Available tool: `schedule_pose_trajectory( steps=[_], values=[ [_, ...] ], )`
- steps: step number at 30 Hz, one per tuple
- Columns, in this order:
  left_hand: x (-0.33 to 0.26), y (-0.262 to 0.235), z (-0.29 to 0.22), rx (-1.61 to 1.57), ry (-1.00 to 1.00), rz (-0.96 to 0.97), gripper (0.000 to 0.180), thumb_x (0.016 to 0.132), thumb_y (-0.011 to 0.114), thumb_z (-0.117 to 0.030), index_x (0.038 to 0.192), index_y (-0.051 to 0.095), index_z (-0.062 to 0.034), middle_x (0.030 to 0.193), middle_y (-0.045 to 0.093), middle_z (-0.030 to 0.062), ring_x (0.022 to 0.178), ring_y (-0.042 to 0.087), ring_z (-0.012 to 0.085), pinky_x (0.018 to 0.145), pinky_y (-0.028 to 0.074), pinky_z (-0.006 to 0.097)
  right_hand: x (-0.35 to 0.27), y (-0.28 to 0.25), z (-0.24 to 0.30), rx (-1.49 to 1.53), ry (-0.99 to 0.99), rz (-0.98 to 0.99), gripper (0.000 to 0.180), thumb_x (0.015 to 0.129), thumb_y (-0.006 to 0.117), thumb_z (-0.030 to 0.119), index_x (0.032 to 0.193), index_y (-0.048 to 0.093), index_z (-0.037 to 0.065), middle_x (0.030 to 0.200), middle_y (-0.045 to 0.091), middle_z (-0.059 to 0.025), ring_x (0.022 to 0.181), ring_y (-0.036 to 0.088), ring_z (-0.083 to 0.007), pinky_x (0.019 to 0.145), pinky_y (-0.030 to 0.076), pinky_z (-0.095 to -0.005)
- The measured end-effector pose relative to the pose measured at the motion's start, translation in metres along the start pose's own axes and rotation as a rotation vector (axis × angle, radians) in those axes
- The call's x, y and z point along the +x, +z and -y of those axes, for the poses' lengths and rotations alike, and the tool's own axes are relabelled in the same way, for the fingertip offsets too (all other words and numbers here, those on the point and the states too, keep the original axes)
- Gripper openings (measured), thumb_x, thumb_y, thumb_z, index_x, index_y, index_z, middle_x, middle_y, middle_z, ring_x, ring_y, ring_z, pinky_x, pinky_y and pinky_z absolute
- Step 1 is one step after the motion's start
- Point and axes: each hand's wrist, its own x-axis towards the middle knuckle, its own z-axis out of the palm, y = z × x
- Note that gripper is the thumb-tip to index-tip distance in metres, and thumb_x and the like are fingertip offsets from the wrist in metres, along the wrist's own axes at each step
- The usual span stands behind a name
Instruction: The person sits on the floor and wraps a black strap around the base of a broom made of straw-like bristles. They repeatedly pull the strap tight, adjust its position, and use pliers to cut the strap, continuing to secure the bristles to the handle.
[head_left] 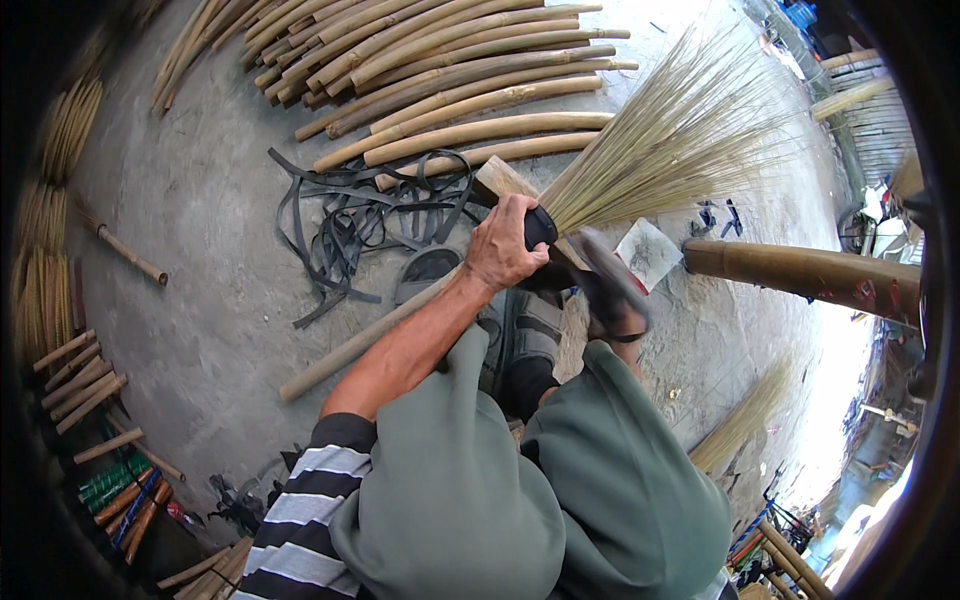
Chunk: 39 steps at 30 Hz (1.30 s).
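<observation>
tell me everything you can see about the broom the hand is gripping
The broom has a fan of thin, straw-coloured bristles spreading up and right, gathered tight into a dark binding at its neck. A pale wooden stick runs from there down-left across the concrete floor. The left hand grips the bound neck, fingers wrapped over it. The right hand is blurred beside it.

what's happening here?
A seated person's left hand grips the black-wrapped neck of a straw-coloured grass broom head, its bristles fanning away over the concrete floor. The right hand is a motion blur beside the binding. Black rubber strips and a pile of bamboo poles lie beyond.
</observation>
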Motion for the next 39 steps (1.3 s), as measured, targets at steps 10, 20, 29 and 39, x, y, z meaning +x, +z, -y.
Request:
schedule_pose_trajectory(
  steps=[10, 20, 29, 39],
  values=[
    [-0.002, 0.001, 0.003, -0.020, 0.013, -0.021, 0.065, 0.081, 0.083, -0.022, 0.136, 0.054, -0.0059, 0.126, 0.062, 0.0225, 0.117, 0.067, 0.0484, 0.099, 0.058, 0.056, -0.005, -0.007, -0.002, -0.118, 0.215, 0.195, 0.033, 0.106, 0.075, 0.030, 0.132, 0.068, 0.010, 0.099, 0.074, -0.0220, 0.089, 0.074, -0.0327, 0.080, 0.057, -0.0423],
    [-0.007, -0.002, 0.002, -0.012, 0.062, -0.095, 0.065, 0.082, 0.084, -0.025, 0.138, 0.056, -0.0052, 0.126, 0.064, 0.0233, 0.118, 0.069, 0.0472, 0.102, 0.058, 0.052, -0.123, -0.065, -0.083, -0.349, 0.417, 0.260, 0.039, 0.098, 0.075, 0.022, 0.135, 0.071, 0.008, 0.112, 0.074, -0.0239, 0.108, 0.072, -0.0420, 0.095, 0.052, -0.0544],
    [-0.017, -0.010, -0.003, 0.002, 0.055, -0.063, 0.068, 0.090, 0.086, -0.034, 0.146, 0.054, -0.0100, 0.131, 0.065, 0.0214, 0.124, 0.067, 0.0476, 0.101, 0.058, 0.056, -0.154, -0.082, -0.097, -0.498, 0.458, 0.139, 0.051, 0.093, 0.078, 0.017, 0.140, 0.066, 0.003, 0.122, 0.068, -0.0273, 0.118, 0.064, -0.0477, 0.107, 0.047, -0.0586],
    [-0.033, -0.019, -0.007, 0.312, -0.064, 0.081, 0.082, 0.095, 0.082, -0.054, 0.157, 0.050, -0.0087, 0.132, 0.069, 0.0234, 0.116, 0.072, 0.0480, 0.093, 0.061, 0.056, 0.013, 0.003, -0.036, -0.299, -0.106, -0.072, 0.053, 0.088, 0.080, 0.008, 0.138, 0.063, -0.001, 0.128, 0.065, -0.0287, 0.125, 0.061, -0.0491, 0.110, 0.047, -0.0568]
  ],
)
